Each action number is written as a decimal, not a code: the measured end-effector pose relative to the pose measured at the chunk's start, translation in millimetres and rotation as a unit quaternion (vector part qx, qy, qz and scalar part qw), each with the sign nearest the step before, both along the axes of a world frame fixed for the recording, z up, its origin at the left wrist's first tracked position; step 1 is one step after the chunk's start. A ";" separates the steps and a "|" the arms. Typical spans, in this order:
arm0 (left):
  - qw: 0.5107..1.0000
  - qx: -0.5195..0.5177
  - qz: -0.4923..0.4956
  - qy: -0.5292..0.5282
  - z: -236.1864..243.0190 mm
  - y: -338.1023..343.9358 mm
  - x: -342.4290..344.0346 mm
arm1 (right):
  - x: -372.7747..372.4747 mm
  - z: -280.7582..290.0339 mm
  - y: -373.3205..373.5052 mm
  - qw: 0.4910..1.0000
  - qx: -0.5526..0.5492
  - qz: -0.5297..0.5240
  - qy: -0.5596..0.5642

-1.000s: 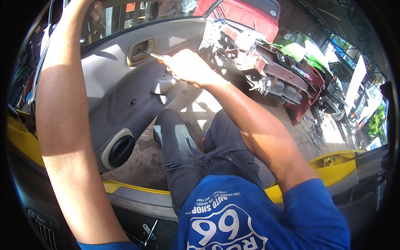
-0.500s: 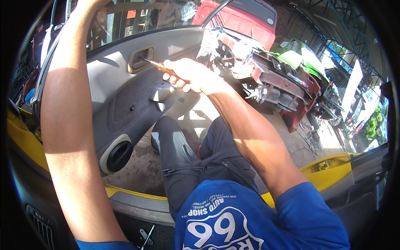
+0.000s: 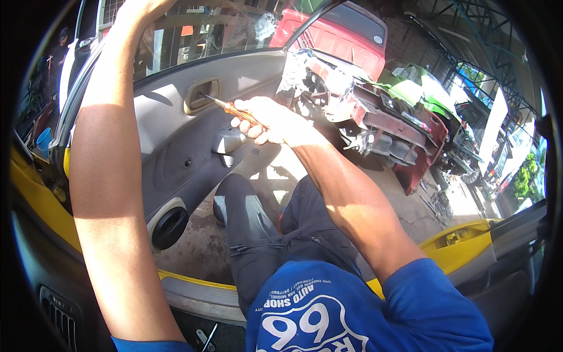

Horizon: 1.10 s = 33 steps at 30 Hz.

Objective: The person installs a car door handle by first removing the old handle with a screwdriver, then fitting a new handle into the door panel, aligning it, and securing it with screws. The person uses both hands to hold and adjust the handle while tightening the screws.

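Note:
My right hand [image 3: 262, 117] is closed round the amber handle of a screwdriver [image 3: 246, 113]. The screwdriver's thin shaft reaches into the beige-rimmed inner handle recess [image 3: 202, 95] of a car door; the recess hides exactly what the tip touches. Grey trim covers the open door panel [image 3: 170, 138], with a pull grip [image 3: 229, 141] below my right hand and a round black speaker [image 3: 170, 227] low down. Raised past the door's window glass, my left hand [image 3: 149, 6] is cut off by the upper edge, so its fingers cannot be made out.
A yellow door sill [image 3: 199, 283] crosses in front of my legs. Near it, a metal tool [image 3: 210, 337] lies on dark flooring. A stripped red car front end [image 3: 381, 111] stands beyond the door, with a red vehicle [image 3: 334, 35] behind. A blue bucket [image 3: 44, 138] is far left.
The whole view has shifted slightly, with the door now a little lower and to the right. My right hand has turned a little, showing more of the screwdriver's handle; its shaft stays at the recess.

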<state>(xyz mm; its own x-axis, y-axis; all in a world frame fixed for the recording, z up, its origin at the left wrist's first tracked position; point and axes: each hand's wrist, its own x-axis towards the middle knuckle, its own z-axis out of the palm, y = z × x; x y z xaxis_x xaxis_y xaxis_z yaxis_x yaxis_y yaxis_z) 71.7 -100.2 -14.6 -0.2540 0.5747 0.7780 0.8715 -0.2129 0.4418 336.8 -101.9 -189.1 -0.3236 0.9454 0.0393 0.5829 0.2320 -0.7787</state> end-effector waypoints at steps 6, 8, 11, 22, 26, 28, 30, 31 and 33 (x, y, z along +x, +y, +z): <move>0.988 0.024 0.014 0.152 0.7 97.5 -45.9 | -3.0 -18.0 -19.1 0.802 0.512 -0.032 -0.305; 0.955 0.060 0.054 0.284 1.4 129.7 -65.5 | -0.5 -19.5 -22.1 0.730 0.556 -0.031 -0.395; 0.881 0.126 0.133 0.436 -1.1 159.2 -85.2 | -6.2 -15.5 -20.3 0.796 0.464 -0.017 -0.388; 0.990 0.027 -0.007 0.140 -0.2 103.3 -48.3 | -7.7 -7.2 -35.0 0.709 0.539 -0.010 -0.455; 0.991 0.033 -0.014 0.133 0.3 99.6 -46.2 | -14.8 -5.9 -24.0 0.850 0.376 -0.012 -0.368; 0.990 0.033 -0.016 0.134 0.8 100.2 -47.3 | -11.9 -2.5 -18.5 0.904 0.269 -0.055 -0.329; 0.991 0.035 -0.019 0.131 0.0 97.5 -48.9 | -5.8 -1.1 -17.2 0.919 0.267 -0.067 -0.281; 0.990 0.036 -0.021 0.134 1.2 96.0 -47.7 | -3.0 -2.1 -18.1 0.928 0.264 -0.074 -0.252; 0.990 0.037 -0.024 0.131 0.5 88.5 -44.7 | -1.0 -6.0 -21.8 0.943 0.259 -0.071 -0.198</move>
